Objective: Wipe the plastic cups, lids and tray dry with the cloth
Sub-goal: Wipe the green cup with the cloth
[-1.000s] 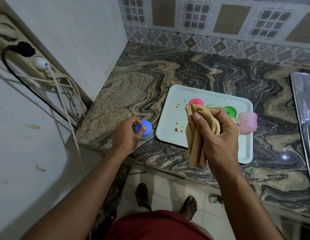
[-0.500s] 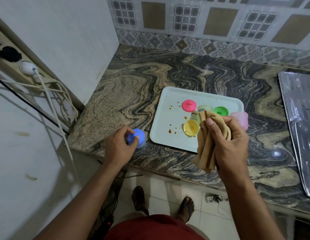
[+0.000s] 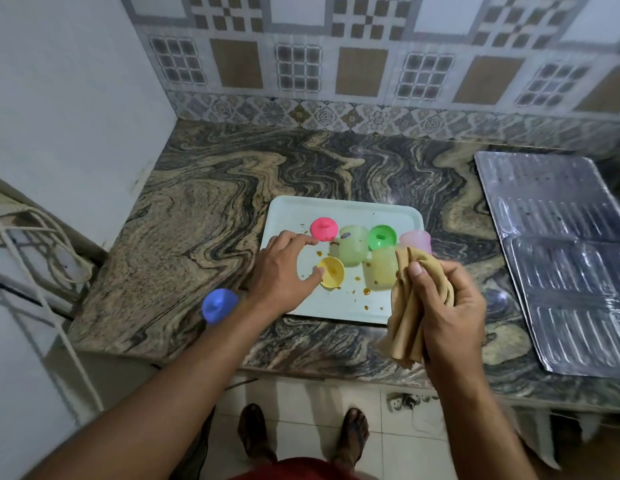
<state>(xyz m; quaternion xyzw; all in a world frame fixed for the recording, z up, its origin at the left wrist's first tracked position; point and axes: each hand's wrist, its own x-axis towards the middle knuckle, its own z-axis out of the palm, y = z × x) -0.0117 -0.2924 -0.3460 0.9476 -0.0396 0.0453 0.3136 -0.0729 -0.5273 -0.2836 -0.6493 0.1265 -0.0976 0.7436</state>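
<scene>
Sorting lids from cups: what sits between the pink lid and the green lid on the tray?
In the head view, a pale green cup lies on the tray, between the pink lid and the green lid.

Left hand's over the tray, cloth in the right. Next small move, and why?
Probably close the left hand on the yellow lid and lift it to the cloth. Its fingertips already reach the lid's rim, the right hand holds the cloth bunched, and the blue lid sits off the tray.
</scene>
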